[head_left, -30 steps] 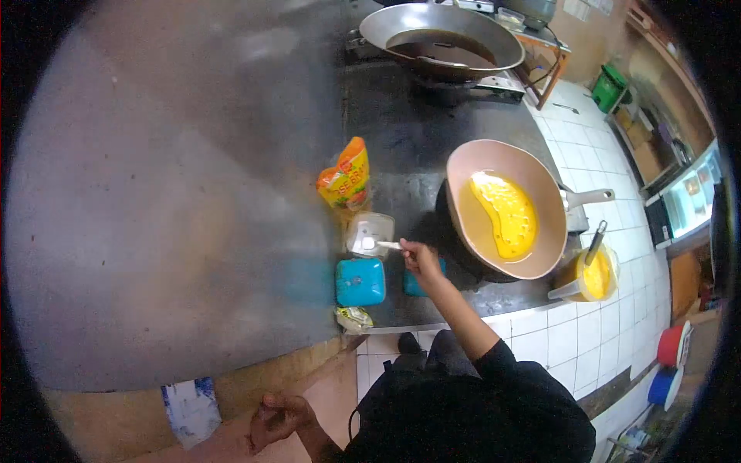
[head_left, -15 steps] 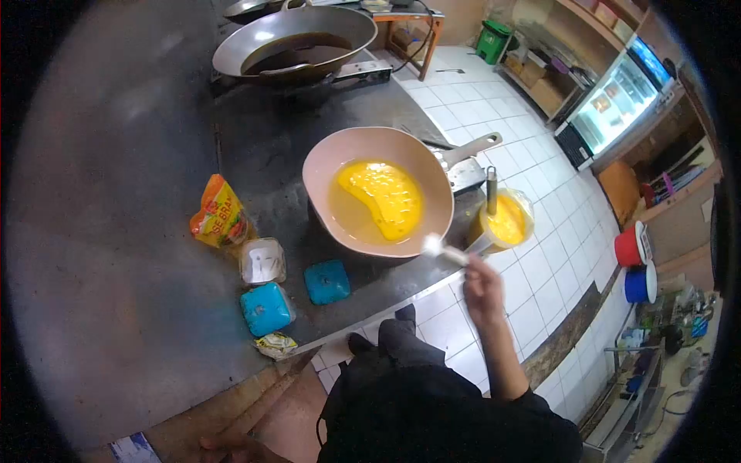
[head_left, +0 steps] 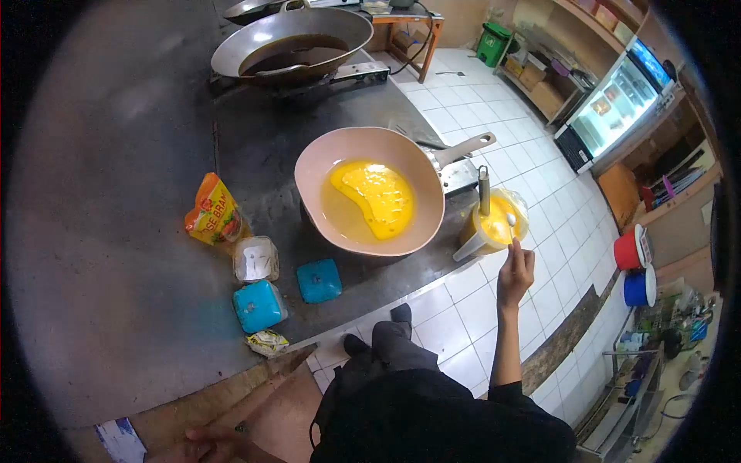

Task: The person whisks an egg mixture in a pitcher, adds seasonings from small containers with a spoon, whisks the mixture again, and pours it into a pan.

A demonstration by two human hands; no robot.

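My right hand (head_left: 515,275) is closed around the handle of a small spoon (head_left: 511,221). The spoon's pale end is over the mouth of a clear pitcher (head_left: 472,245) of yellow beaten egg (head_left: 494,225); whether it touches the egg I cannot tell. A metal-handled utensil (head_left: 484,193) stands in that pitcher. To the left, a pink frying pan (head_left: 316,166) holds oil with a yellow patch of egg (head_left: 374,197) in it. Low at the left, my left hand (head_left: 210,445) hangs in dim light, fingers loosely apart and holding nothing I can see.
Beside the pan are an orange-yellow pouch (head_left: 214,212), an uncovered container (head_left: 255,258) with white contents, a blue-lidded container (head_left: 259,306), a blue lid (head_left: 319,281) and a crumpled packet (head_left: 267,343). A large wok (head_left: 351,29) with dark oil stands behind. The counter's edge runs in front of me.
My right hand has carried the spoon from beside the pan's rim rightward to above the pitcher. The egg patch in the pan looks about the same.
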